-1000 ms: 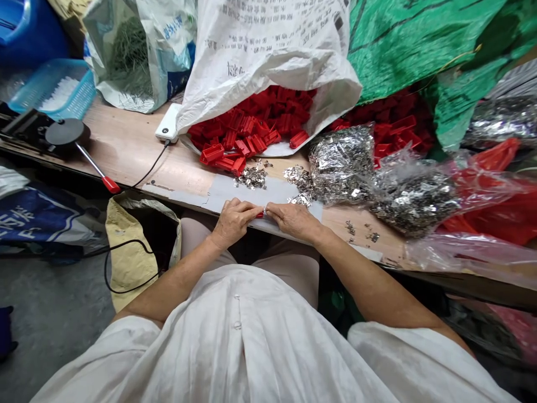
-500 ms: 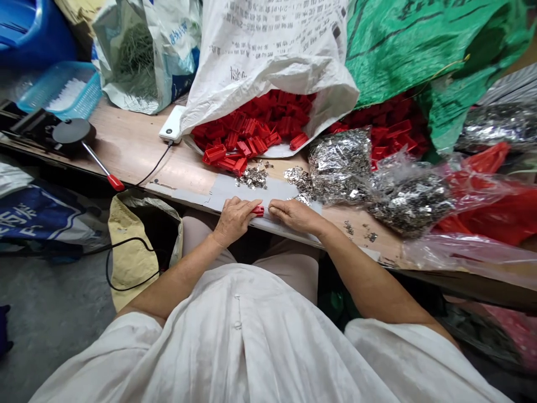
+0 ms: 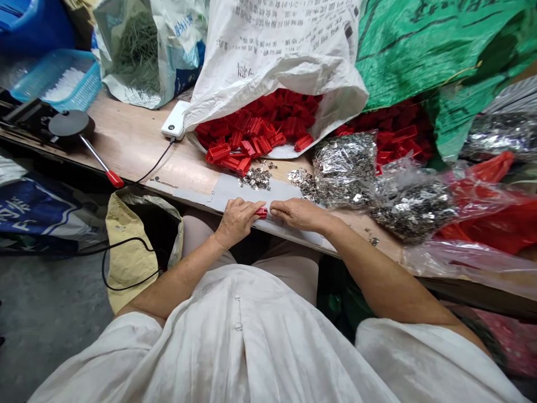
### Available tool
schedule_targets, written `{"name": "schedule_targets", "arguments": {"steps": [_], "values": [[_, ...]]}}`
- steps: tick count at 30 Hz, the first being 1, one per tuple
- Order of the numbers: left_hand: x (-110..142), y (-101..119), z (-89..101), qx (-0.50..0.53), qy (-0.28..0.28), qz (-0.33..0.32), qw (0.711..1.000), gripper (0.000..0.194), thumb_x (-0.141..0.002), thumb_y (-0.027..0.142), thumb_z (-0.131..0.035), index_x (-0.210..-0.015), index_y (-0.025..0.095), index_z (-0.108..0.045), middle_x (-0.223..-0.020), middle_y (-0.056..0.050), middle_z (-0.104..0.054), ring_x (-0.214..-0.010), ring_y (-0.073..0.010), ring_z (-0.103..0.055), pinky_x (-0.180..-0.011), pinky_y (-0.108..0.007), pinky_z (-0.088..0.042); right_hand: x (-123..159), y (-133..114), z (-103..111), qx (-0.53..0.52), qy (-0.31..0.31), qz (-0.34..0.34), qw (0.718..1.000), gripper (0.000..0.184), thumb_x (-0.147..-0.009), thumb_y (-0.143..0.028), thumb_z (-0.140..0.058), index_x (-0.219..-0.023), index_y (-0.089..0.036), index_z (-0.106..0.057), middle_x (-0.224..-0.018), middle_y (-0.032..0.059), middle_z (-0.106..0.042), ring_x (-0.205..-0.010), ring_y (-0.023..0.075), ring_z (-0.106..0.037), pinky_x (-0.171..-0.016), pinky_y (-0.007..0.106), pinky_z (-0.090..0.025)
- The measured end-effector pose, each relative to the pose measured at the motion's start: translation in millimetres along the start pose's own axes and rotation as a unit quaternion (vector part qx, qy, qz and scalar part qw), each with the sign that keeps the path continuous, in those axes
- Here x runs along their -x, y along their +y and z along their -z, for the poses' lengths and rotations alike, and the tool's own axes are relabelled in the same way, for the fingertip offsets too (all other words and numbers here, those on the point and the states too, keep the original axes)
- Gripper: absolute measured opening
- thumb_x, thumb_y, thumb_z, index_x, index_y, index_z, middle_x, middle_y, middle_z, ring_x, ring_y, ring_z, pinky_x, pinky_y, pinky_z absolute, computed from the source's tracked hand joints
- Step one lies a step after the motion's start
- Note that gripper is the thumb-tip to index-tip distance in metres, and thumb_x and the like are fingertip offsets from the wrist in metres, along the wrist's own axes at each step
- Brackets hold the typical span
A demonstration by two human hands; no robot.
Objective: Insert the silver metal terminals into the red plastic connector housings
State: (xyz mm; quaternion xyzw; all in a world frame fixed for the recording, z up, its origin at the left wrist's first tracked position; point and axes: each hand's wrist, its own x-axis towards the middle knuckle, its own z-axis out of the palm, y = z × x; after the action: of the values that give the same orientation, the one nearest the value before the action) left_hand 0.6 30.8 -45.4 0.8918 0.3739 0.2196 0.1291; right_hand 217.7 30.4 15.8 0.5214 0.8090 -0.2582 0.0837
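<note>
**Gap opens between the right hand (image 3: 300, 214) and the red piece (image 3: 262, 212)**

Compared with a second ago, the two hands sit slightly farther apart, and more of the red piece shows. The left hand (image 3: 237, 221) grips it between thumb and fingers, over the grey sheet (image 3: 221, 193) near the front edge of the bench (image 3: 184, 168). The right hand's fingertips are pinched together just beside its end; whether they hold anything I cannot tell.

The likeliest trouble, I judge, is a slip: the left fingers cover most of the piece, and a sideways push on its bare end could twist it loose — with the bench edge so near, it could drop towards the lap. Anything tiny in the right fingers could fall just as easily. A careless sweep of the right hand could scatter the loose metal bits (image 3: 301, 178) behind it. Red parts (image 3: 241, 164) at the mouth of the white sack (image 3: 277, 33) could tumble into the nearer metal pile (image 3: 257, 178) if the sack gets knocked.
</note>
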Motion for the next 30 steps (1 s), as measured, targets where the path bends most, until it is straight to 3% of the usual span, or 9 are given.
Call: {"name": "schedule_targets", "arguments": {"steps": [5,11,15,19,25,30], "values": [[0,1,0.1,-0.01,0.002,0.004,1.0,0.038,-0.096,0.03,-0.043,-0.131,0.023,-0.054,-0.105,-0.007,-0.068,-0.092,-0.0218,-0.053,-0.081,-0.038,-0.035,-1,-11,17,0.11,-0.044,-0.017,0.993,0.027,-0.095,-0.032,-0.037,-0.093,-0.025,-0.063,-0.086,0.0066,-0.069,-0.071,0.0194,-0.059,-0.058,0.028,-0.026],[2,5,-2.4,-0.01,0.02,0.016,1.0,0.036,-0.096,0.032,-0.042,-0.13,0.023,-0.054,-0.102,-0.007,-0.069,-0.091,-0.0225,-0.053,-0.081,-0.037,-0.034,1,-11,19,0.111,-0.038,-0.054,0.992,0.027,-0.095,-0.031,-0.039,-0.096,-0.024,-0.065,-0.087,0.0093,-0.071,-0.073,0.0212,-0.062,-0.061,0.028,-0.031],[2,12,-6.8,-0.01,0.051,0.053,0.997,0.037,-0.096,0.036,-0.044,-0.127,0.02,-0.056,-0.098,-0.007,-0.069,-0.087,-0.0224,-0.054,-0.079,-0.037,-0.035,11,-10,8,0.006,0.027,-0.074,0.997,0.032,-0.096,-0.033,-0.039,-0.117,-0.023,-0.061,-0.087,0.0085,-0.071,-0.075,0.0199,-0.063,-0.066,0.027,-0.036],[0,22,-12.1,-0.015,0.076,0.085,0.993,0.038,-0.094,0.039,-0.049,-0.125,0.019,-0.056,-0.093,-0.007,-0.068,-0.086,-0.0223,-0.057,-0.077,-0.037,-0.034,22,-21,-12,-0.132,0.099,-0.072,0.984,0.038,-0.095,-0.032,-0.041,-0.129,-0.021,-0.054,-0.074,0.0028,-0.07,-0.069,0.0167,-0.062,-0.068,0.025,-0.04],[0,30,-18.3,-0.033,0.078,0.112,0.99,0.042,-0.091,0.038,-0.053,-0.128,0.018,-0.053,-0.093,-0.008,-0.065,-0.085,-0.0225,-0.058,-0.075,-0.036,-0.034,25,-40,-37,-0.237,0.169,-0.1,0.951,0.036,-0.094,-0.032,-0.041,-0.126,-0.025,-0.056,-0.067,-0.0022,-0.068,-0.057,0.0137,-0.059,-0.066,0.025,-0.043],[1,29,-20.8,-0.042,0.081,0.108,0.99,0.042,-0.09,0.037,-0.054,-0.128,0.018,-0.053,-0.091,-0.008,-0.063,-0.084,-0.023,-0.057,-0.073,-0.037,-0.034,18,-45,-45,-0.302,0.187,-0.131,0.926,0.032,-0.093,-0.035,-0.042,-0.12,-0.027,-0.059,-0.066,-0.0043,-0.067,-0.046,0.0113,-0.056,-0.062,0.024,-0.046]]}}
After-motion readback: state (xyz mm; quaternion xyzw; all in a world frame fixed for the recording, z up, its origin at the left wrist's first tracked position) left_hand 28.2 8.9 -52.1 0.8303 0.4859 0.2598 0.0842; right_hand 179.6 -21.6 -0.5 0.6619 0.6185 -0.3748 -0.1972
